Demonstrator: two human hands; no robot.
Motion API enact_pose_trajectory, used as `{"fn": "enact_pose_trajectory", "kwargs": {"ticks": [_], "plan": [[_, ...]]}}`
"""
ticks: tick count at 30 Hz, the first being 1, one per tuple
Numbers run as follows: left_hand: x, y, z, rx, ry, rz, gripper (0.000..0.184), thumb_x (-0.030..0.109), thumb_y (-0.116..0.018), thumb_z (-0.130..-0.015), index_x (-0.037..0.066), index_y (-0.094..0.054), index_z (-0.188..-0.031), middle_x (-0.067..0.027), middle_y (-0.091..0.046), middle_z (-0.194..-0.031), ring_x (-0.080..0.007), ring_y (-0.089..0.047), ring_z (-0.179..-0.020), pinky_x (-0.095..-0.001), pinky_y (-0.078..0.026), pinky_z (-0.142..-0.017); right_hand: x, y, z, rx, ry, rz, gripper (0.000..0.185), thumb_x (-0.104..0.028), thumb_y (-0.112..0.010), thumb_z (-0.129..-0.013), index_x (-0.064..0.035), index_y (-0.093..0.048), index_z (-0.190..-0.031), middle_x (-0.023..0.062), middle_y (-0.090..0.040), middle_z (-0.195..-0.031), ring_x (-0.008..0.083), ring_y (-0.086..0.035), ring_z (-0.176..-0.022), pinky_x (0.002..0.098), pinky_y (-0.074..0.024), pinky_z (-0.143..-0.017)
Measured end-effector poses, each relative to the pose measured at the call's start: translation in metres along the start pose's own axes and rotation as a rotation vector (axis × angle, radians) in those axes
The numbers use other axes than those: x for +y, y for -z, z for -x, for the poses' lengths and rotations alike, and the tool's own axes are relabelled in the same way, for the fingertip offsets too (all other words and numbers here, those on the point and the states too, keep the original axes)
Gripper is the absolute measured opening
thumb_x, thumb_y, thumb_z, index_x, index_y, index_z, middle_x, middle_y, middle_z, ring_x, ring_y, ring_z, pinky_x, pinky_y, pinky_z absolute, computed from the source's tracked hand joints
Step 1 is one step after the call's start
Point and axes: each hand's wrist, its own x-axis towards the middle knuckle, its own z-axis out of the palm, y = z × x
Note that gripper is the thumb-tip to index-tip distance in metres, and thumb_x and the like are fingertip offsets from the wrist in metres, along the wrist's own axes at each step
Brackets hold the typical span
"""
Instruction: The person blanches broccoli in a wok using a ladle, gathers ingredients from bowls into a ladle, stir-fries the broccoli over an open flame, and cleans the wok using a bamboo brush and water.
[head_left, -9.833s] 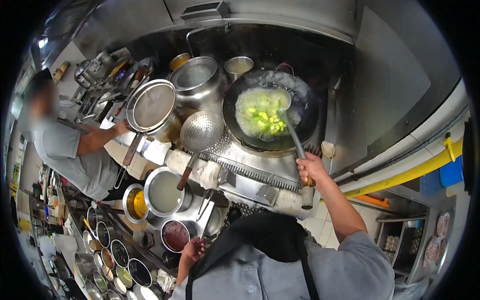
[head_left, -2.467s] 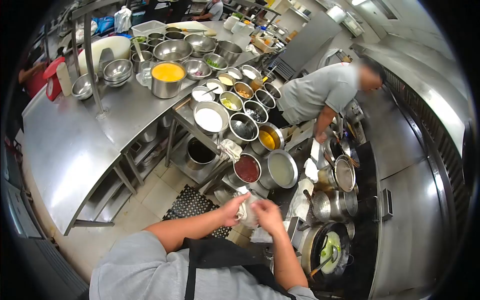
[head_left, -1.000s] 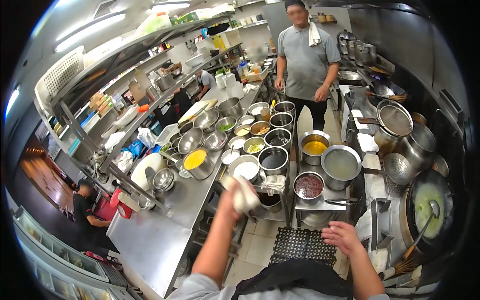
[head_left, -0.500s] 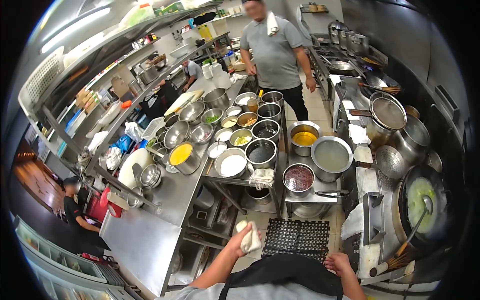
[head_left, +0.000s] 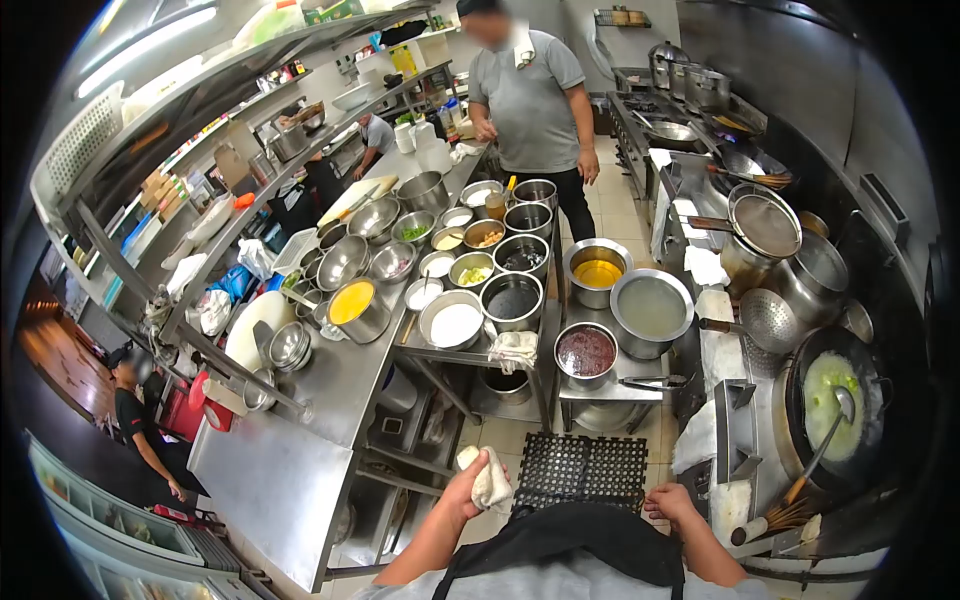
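Note:
My left hand (head_left: 464,492) is closed around a folded off-white cloth (head_left: 490,480), held in front of my dark apron. To the right, my right hand (head_left: 670,502) hangs low with its fingers curled in, and no object shows in it. A wok (head_left: 783,420) on the stove at the right holds pale green liquid with green pieces. A ladle (head_left: 846,404) rests in the wok, its wooden handle leaning over the near rim. Beside that handle lies a bamboo brush (head_left: 790,517), close to my right hand.
Several metal pots, including one of red sauce (head_left: 587,354), stand on tables ahead. Tongs (head_left: 652,381) lie by the sauce pot. A black perforated mat (head_left: 582,470) covers part of the floor. A person in grey (head_left: 530,100) stands beyond the pots; other people are at the left.
The view has shifted slightly, so the pots and tables sit a little further left. My left hand still grips the cloth, now slightly lower left. The person ahead has turned their head downward.

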Motion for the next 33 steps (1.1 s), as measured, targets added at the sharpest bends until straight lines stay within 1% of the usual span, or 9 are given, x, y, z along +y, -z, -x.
{"fn": "enact_pose_trajectory", "kwargs": {"ticks": [3,7,11,14,19,26,29,30,33], "plan": [[-0.011,-0.008,0.004,0.09,0.037,-0.01,0.042,0.043,-0.055,-0.091,0.004,-0.055,-0.107,-0.0166,-0.064,-0.096,-0.032,-0.065,-0.084,-0.0466,-0.056,-0.075,0.003,0.005,-0.007,0.011,0.003,-0.004,0.014,-0.008,-0.066,-0.083,0.0011,-0.063,-0.093,0.0099,-0.065,-0.074,0.0173,-0.063,-0.059,0.0291,-0.0518,-0.047],[0.012,-0.019,0.012,-0.101,-0.138,0.062,0.056,0.051,-0.058,-0.087,0.002,-0.052,-0.113,-0.0196,-0.063,-0.097,-0.0346,-0.064,-0.086,-0.0501,-0.054,-0.078,-0.004,0.003,0.013,-0.002,-0.055,0.049,0.013,-0.013,-0.066,-0.085,-0.0002,-0.066,-0.089,0.0109,-0.067,-0.081,0.0188,-0.067,-0.071,0.0325,-0.0579,-0.059],[0.078,-0.081,0.058,-0.339,-0.301,0.033,0.056,0.036,-0.057,-0.076,-0.003,-0.053,-0.117,-0.0218,-0.062,-0.105,-0.0359,-0.063,-0.095,-0.0524,-0.05,-0.087,-0.011,-0.002,0.016,-0.083,-0.112,0.154,0.017,-0.018,-0.061,-0.089,-0.0042,-0.061,-0.099,0.0054,-0.063,-0.083,0.016,-0.063,-0.073,0.0291,-0.0521,-0.063],[0.08,-0.083,0.055,-0.331,-0.253,0.103,0.052,0.029,-0.049,-0.081,-0.007,-0.05,-0.119,-0.019,-0.061,-0.108,-0.032,-0.062,-0.099,-0.052,-0.048,-0.092,-0.003,-0.003,-0.004,-0.064,-0.087,0.091,0.018,-0.015,-0.061,-0.089,0.0002,-0.06,-0.099,0.0078,-0.062,-0.08,0.0179,-0.063,-0.069,0.0285,-0.0537,-0.06],[0.016,-0.065,0.036,-0.3,-0.03,0.217,0.047,0.022,-0.052,-0.074,0.004,-0.052,-0.118,-0.0217,-0.06,-0.107,-0.0384,-0.061,-0.097,-0.0584,-0.047,-0.091,0.016,-0.007,-0.028,-0.057,-0.07,0.057,0.025,-0.02,-0.065,-0.088,-0.0005,-0.064,-0.103,0.008,-0.068,-0.087,0.018,-0.066,-0.074,0.0294,-0.0542,-0.062],[0.053,-0.087,0.041,-0.42,-0.108,0.178,0.053,0.049,-0.058,-0.083,0.013,-0.05,-0.121,-0.0235,-0.059,-0.11,-0.0493,-0.055,-0.107,-0.0684,-0.041,-0.091,0.015,-0.01,-0.002,-0.076,-0.145,0.321,0.017,-0.023,-0.062,-0.088,-0.0063,-0.065,-0.092,0.0055,-0.066,-0.081,0.0106,-0.061,-0.067,0.0218,-0.04,-0.05],[0.059,-0.084,0.033,-0.396,-0.098,0.141,0.05,0.044,-0.059,-0.084,0.009,-0.052,-0.118,-0.02,-0.061,-0.104,-0.0423,-0.061,-0.099,-0.0635,-0.046,-0.087,0.044,-0.003,-0.023,-0.096,0.024,0.15,0.019,-0.023,-0.061,-0.088,-0.0047,-0.066,-0.091,0.0035,-0.067,-0.081,0.012,-0.063,-0.069,0.0248,-0.0444,-0.056],[0.058,-0.088,0.034,-0.396,-0.101,0.168,0.05,0.042,-0.061,-0.082,0.007,-0.052,-0.117,-0.0185,-0.062,-0.101,-0.0388,-0.063,-0.093,-0.0611,-0.048,-0.085,0.046,-0.001,-0.031,-0.088,0.092,0.383,0.022,-0.023,-0.062,-0.087,-0.003,-0.066,-0.094,0.0044,-0.068,-0.084,0.0135,-0.064,-0.072,0.0246,-0.0469,-0.06],[0.065,-0.099,0.043,-0.473,-0.167,0.175,0.053,0.034,-0.066,-0.079,0.006,-0.05,-0.121,-0.0159,-0.062,-0.098,-0.035,-0.064,-0.09,-0.0585,-0.049,-0.085,0.033,-0.013,-0.024,0.006,-0.087,0.212,0.026,-0.023,-0.063,-0.087,-0.0009,-0.067,-0.1,0.0046,-0.068,-0.085,0.0131,-0.064,-0.071,0.0249,-0.0461,-0.058]]}}
